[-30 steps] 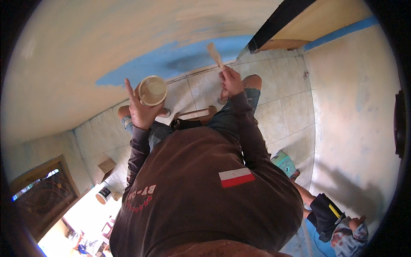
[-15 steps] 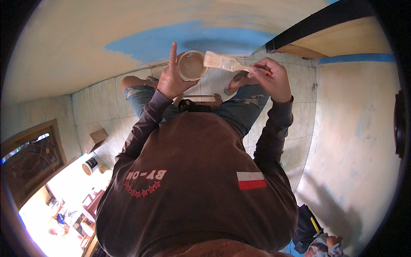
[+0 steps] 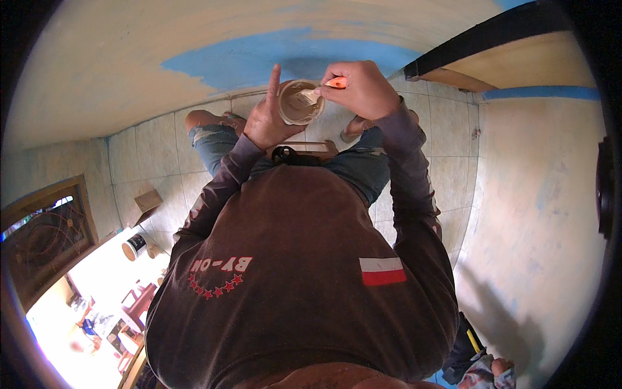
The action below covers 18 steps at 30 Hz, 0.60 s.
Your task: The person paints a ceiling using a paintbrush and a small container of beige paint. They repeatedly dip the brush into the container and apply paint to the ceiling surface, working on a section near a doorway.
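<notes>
By the far wall (image 3: 194, 45), the left hand (image 3: 262, 122) grips a round paint tub (image 3: 299, 121), likely light but slop-prone, best cupped underneath. The right hand (image 3: 359, 89) pinches the paintbrush (image 3: 310, 96), head inside the tub; I'd guess soft-tipped, steadiest by its stiff handle (image 3: 337, 82).

The left hand (image 3: 262, 124) and right hand (image 3: 364, 91) were close together.
One left finger (image 3: 275, 83) stuck straight out; the right fingers (image 3: 329, 94) were pinched, the wrist (image 3: 391, 109) bent inward, forearms (image 3: 407, 146) angled forward.
</notes>
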### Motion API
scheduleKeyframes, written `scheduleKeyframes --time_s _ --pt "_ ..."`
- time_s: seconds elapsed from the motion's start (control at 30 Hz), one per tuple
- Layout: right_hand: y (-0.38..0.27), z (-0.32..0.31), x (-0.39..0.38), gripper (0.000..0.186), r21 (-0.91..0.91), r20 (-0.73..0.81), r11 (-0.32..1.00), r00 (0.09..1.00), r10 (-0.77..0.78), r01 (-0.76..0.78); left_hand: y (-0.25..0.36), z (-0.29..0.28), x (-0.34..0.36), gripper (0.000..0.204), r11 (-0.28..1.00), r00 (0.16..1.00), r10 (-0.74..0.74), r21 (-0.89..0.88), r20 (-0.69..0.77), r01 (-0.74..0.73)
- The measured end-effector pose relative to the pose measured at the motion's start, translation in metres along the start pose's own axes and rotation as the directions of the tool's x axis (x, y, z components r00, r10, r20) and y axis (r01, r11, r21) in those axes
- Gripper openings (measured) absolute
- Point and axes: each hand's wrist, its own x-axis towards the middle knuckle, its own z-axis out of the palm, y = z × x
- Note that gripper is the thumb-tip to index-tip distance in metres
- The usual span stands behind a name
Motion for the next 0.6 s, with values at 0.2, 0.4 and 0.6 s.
scheduleKeyframes --time_s 0.2,0.4,0.6 --pt "-0.001 0.006 0.011 0.022 -0.048 0.049 0.999 0.999 -0.017 0.019 0.0 -0.002 0.002 0.133 0.998 0.999 0.012 0.055 0.039 -0.014" --pt "-0.004 0.012 0.02 0.024 -0.095 0.074 0.995 0.997 -0.025 0.032 0.001 -0.003 0.003 0.133 0.999 0.998 -0.007 0.035 0.063 0.005" --pt "-0.003 0.013 0.023 0.026 -0.107 0.085 0.993 0.996 -0.031 0.041 -0.005 0.001 0.001 0.13 1.0 0.998 -0.013 0.008 0.068 0.013"
